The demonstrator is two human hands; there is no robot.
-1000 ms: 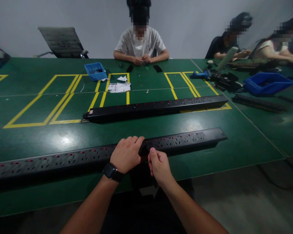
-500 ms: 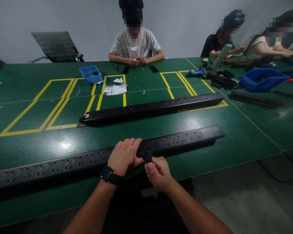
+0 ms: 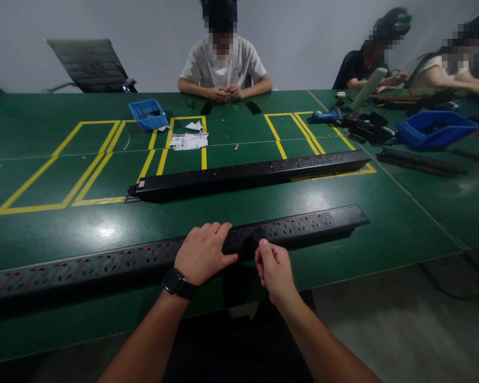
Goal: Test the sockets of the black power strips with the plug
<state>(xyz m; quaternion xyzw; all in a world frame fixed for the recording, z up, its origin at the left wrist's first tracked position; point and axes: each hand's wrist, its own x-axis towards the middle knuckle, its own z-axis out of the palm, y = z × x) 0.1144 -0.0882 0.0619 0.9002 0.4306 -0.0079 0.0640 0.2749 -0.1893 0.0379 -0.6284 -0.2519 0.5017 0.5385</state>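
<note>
A long black power strip [image 3: 303,226] with a row of sockets and small red parts lies slantwise along the table's near side. My left hand [image 3: 201,254], with a dark watch on its wrist, is wrapped over the strip's middle, thumb on the near side. Just right of it, my right hand [image 3: 276,266] pinches a black plug [image 3: 254,239] against the sockets. The plug's dark outline blends into the strip, so I cannot tell whether its pins are inserted.
A second black power strip [image 3: 239,173] lies beyond the first. Farther back are a blue bin [image 3: 147,114], white paper scraps [image 3: 189,141], a blue-handled tool [image 3: 323,117] and a larger blue bin [image 3: 435,130]. Several people sit around the green table [image 3: 104,223].
My right hand has shifted right along the strip with the plug, which now sits lower over the sockets. My left hand keeps its grip on the strip.
</note>
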